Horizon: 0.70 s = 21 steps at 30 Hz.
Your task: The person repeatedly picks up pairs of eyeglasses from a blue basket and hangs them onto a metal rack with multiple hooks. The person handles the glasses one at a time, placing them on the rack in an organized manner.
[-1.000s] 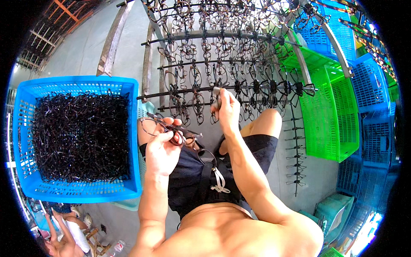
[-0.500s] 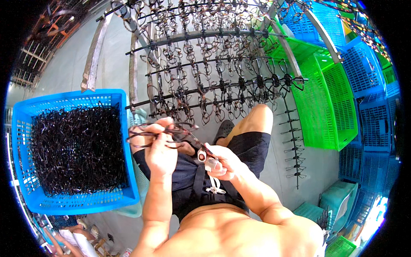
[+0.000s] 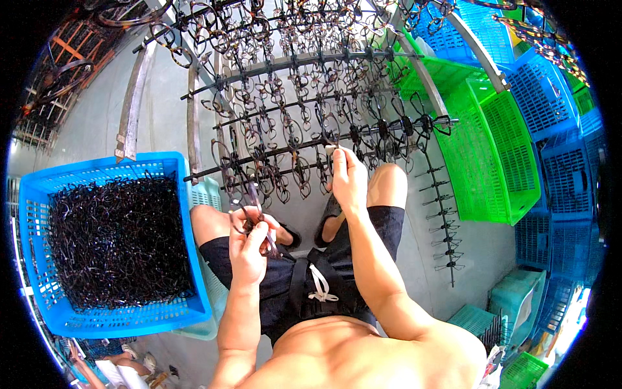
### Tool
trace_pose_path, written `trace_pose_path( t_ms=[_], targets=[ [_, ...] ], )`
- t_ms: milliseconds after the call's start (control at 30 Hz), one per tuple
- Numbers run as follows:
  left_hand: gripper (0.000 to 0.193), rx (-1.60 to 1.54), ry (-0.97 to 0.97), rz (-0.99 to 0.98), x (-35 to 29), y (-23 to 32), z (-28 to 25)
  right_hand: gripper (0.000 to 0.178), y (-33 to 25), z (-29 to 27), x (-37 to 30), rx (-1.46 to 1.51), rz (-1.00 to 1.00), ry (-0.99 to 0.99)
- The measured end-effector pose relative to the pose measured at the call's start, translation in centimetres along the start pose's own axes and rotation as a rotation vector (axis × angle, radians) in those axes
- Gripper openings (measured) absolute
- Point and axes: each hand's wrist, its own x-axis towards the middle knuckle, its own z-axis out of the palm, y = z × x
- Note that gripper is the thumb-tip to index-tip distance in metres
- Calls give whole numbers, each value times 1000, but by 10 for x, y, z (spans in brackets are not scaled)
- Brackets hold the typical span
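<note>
My left hand (image 3: 248,256) is closed around a few dark, translucent eyeglass frames (image 3: 253,194) above my left thigh. Reaching forward, my right hand (image 3: 350,178) pinches a dark eyeglass frame (image 3: 331,135) against a black bar (image 3: 285,149) of the rack. A whitish covering shows at its fingertips. Many similar frames (image 3: 301,172) hang in rows from the rack's bars. To my left, a blue plastic basket (image 3: 194,233) holds a heap of dark frames (image 3: 120,243).
Grey metal posts (image 3: 133,107) support the rack. Green crates (image 3: 483,142) and stacked blue crates (image 3: 551,97) stand on the right. A spiked black rod (image 3: 442,207) hangs beside my right knee. At lower left, part of another person (image 3: 123,369) shows.
My right hand has moved from beside my left hand forward to the rack, with a frame at its fingers. My left hand has lowered slightly, still holding frames.
</note>
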Motion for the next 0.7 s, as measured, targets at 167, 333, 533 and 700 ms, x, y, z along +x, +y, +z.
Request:
trace_pose_path(
  t_ms=[167,333,533,700],
  targets=[
    [48,197,-46,109,1,11,11,31,-7,3,14,-17,0,1],
    [36,269,54,23,8,9,7,30,4,3,20,85,-49,21],
    [21,161,88,-55,13,10,1,25,7,6,21,322,48,-14],
    [22,426,-33,-162,12,11,6,42,-25,-18,-26,-565,-672,78]
  ],
)
